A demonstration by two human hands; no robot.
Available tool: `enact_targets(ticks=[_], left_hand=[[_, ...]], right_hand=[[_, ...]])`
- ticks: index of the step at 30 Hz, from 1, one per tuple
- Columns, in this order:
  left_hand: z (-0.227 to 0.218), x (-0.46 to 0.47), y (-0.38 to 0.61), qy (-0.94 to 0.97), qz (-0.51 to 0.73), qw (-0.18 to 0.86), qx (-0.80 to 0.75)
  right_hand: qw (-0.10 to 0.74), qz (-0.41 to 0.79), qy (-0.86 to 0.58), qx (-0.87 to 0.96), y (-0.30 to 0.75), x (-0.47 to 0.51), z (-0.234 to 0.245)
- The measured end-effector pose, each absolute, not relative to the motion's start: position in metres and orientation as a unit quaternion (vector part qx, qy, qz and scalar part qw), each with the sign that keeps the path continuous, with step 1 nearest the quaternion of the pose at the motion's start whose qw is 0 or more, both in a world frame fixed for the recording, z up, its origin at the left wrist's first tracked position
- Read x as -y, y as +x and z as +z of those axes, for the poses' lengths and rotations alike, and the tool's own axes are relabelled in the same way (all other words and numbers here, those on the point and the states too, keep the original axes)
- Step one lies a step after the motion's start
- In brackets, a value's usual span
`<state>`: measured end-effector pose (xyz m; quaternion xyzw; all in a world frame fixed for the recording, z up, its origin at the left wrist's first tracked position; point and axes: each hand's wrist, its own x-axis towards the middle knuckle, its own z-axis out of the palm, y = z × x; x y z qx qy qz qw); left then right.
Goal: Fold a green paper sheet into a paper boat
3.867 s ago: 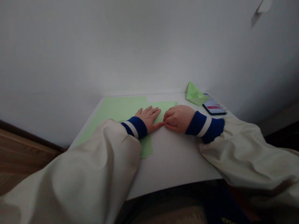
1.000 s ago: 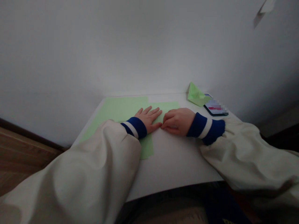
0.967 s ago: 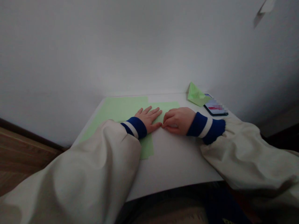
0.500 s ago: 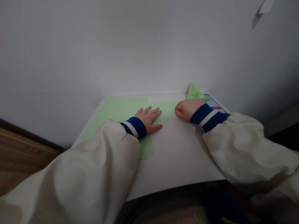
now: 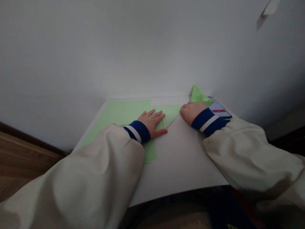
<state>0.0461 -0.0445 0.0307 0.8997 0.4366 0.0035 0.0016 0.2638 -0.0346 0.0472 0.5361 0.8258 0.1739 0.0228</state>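
L hand (image 5: 150,122) flat on green paper (image 5: 121,116), fingers (image 5: 156,116) spread; R hand (image 5: 192,112) at its corner, fingers (image 5: 184,109) curled, no grip

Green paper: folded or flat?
Folded: the green paper has a stepped outline and a diagonal edge between the left hand and the right hand.

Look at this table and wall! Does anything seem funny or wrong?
One thing looks a bit odd: a white scrap sticks out from the wall high on the right and casts a shadow. I can't tell what it is. The green paper on the table looks fine, with no rips I can see.
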Motion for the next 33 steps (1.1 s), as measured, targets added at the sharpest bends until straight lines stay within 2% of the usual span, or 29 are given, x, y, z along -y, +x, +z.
enact_targets(ticks=[4, 9, 13, 17, 21, 25, 28, 31, 33], left_hand=[[0.043, 0.051, 0.049, 0.926, 0.017, -0.043, -0.375], [0.055, 0.059, 0.053, 0.889, 0.006, -0.106, -0.446], [0.054, 0.059, 0.052, 0.879, 0.074, -0.108, -0.459], [0.057, 0.060, 0.050, 0.870, 0.066, -0.127, -0.472], [0.058, 0.058, 0.047, 0.838, 0.098, -0.128, -0.522], [0.051, 0.049, 0.038, 0.815, 0.184, -0.073, -0.545], [0.043, 0.039, 0.032, 0.770, 0.314, -0.009, -0.555], [0.036, 0.029, 0.030, 0.720, 0.489, 0.041, -0.491], [0.032, 0.023, 0.031, 0.676, 0.568, 0.094, -0.460]], right_hand=[[0.011, 0.186, 0.470, -0.863, 0.264, 0.036, 0.048], [-0.024, 0.185, 0.409, -0.893, 0.259, 0.041, 0.052], [-0.059, 0.194, 0.397, -0.895, 0.258, 0.045, 0.053], [-0.114, 0.192, 0.372, -0.901, 0.259, 0.047, 0.055], [-0.131, 0.173, 0.404, -0.888, 0.259, 0.048, 0.056], [-0.173, 0.144, 0.483, -0.846, 0.262, 0.046, 0.050], [-0.272, 0.073, 0.510, -0.813, 0.266, 0.039, 0.042], [-0.386, -0.039, 0.512, -0.767, 0.267, 0.031, 0.032], [-0.425, -0.093, 0.494, -0.753, 0.266, 0.026, 0.026]])
